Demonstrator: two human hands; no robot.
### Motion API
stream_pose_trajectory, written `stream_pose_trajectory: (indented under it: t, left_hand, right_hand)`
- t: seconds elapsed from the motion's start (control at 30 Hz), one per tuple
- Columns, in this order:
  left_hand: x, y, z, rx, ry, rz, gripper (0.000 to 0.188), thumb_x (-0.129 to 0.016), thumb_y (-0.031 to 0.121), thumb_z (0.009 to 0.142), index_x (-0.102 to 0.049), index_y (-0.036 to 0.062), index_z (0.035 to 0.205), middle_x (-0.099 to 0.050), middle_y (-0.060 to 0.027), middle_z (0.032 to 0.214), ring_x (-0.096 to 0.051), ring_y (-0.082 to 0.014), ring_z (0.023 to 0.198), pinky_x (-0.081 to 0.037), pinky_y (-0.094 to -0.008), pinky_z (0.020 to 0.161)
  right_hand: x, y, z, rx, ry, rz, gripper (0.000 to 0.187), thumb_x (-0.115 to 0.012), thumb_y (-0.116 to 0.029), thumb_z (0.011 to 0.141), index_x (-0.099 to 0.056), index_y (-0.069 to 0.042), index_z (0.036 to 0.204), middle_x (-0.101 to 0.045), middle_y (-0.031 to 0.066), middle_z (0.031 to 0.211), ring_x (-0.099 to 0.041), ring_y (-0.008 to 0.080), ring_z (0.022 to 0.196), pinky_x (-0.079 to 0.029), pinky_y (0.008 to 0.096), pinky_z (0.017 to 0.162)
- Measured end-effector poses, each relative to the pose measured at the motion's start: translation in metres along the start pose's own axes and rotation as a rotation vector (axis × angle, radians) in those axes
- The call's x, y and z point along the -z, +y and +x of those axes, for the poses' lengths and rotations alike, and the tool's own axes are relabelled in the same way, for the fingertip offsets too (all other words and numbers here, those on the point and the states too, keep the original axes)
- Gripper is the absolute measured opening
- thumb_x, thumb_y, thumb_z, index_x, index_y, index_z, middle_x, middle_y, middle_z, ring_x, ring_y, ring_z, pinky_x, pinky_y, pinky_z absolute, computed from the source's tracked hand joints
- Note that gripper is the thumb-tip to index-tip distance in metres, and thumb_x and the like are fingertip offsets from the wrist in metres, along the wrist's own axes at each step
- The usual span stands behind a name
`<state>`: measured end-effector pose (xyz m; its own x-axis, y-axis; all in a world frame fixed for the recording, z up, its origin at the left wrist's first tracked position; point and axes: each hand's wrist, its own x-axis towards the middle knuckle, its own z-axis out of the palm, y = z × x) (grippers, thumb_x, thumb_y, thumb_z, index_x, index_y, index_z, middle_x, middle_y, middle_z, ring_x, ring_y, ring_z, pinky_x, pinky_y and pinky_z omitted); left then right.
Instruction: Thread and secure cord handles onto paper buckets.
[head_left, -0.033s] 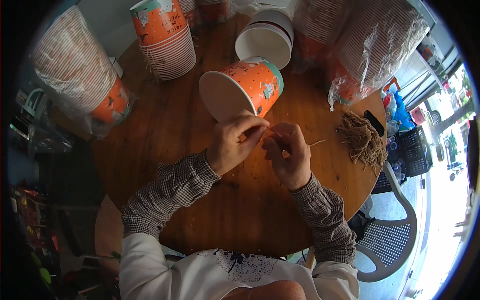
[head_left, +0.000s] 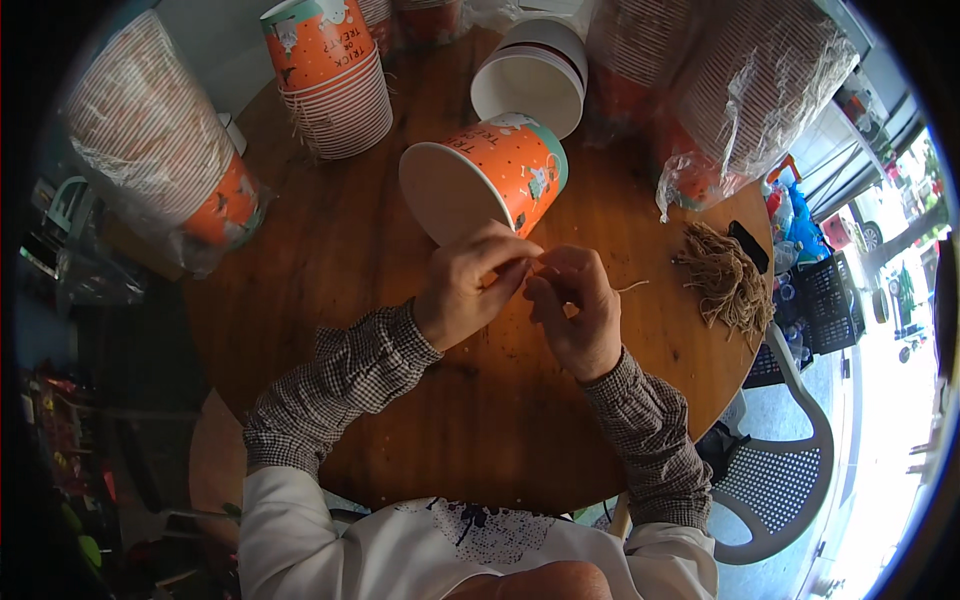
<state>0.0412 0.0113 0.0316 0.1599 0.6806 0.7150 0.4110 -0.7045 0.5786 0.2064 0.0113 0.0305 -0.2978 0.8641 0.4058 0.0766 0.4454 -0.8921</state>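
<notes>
Hands [head_left: 468, 283] pinch what seems twine [head_left: 634, 286] near an orange cup [head_left: 518, 172].

On table [head_left: 480, 420], centre: tub [head_left: 520, 170] on its side. Before it: left hand [head_left: 475, 275], right hand [head_left: 578, 310]. Behind, left: tub stack [head_left: 340, 110]. Far left: bagged stack [head_left: 165, 140]. Right edge: twine bundle [head_left: 728, 275]. Beyond, right: chair [head_left: 775, 480].
</notes>
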Motion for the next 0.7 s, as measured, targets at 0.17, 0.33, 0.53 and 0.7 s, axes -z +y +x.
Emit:
stream_pose_trajectory:
  t: [0.17,0.33,0.53,0.7]
  left_hand:
    - [-0.001,0.005,-0.004,-0.014,-0.085,0.053,0.021,-0.064,-0.009,0.075,-0.063,0.0008,0.095,-0.06,-0.0066,0.091,-0.064,-0.0183,0.079,-0.053,-0.0287,0.067]
    - [0.002,-0.001,-0.003,-0.017,-0.194,0.048,0.019,-0.064,-0.007,0.074,-0.063,0.0009,0.091,-0.061,-0.0061,0.093,-0.064,-0.0203,0.079,-0.052,-0.0289,0.069]
    - [0.011,-0.004,-0.001,0.408,-0.301,-0.345,0.007,-0.061,0.006,0.087,-0.063,-0.0014,0.089,-0.061,-0.0027,0.084,-0.059,-0.0103,0.078,-0.048,-0.0241,0.067]
    - [0.019,0.002,0.007,0.561,-0.329,-0.518,0.015,-0.058,0.01,0.092,-0.064,-0.0032,0.094,-0.065,-0.0014,0.087,-0.057,-0.0054,0.081,-0.047,-0.0214,0.069]
  right_hand:
    - [0.008,-0.005,0.003,-0.053,-0.018,0.037,0.018,-0.058,-0.001,0.089,-0.048,-0.002,0.105,-0.065,0.0081,0.079,-0.061,0.0092,0.061,-0.05,0.0226,0.053]
    - [0.024,-0.012,0.014,-0.345,-0.181,0.294,0.015,-0.056,-0.002,0.09,-0.049,-0.003,0.104,-0.061,0.0065,0.078,-0.055,0.0068,0.053,-0.043,0.02,0.043]
    - [0.045,0.009,0.021,-0.162,-0.181,0.411,0.01,-0.054,0.003,0.09,-0.054,-0.002,0.099,-0.061,0.0043,0.085,-0.06,0.0084,0.066,-0.048,0.0206,0.055]
    - [0.05,0.02,0.023,0.007,-0.252,0.251,0.017,-0.061,0.005,0.084,-0.057,-0.001,0.099,-0.06,0.0034,0.092,-0.061,0.0116,0.083,-0.051,0.0243,0.07]
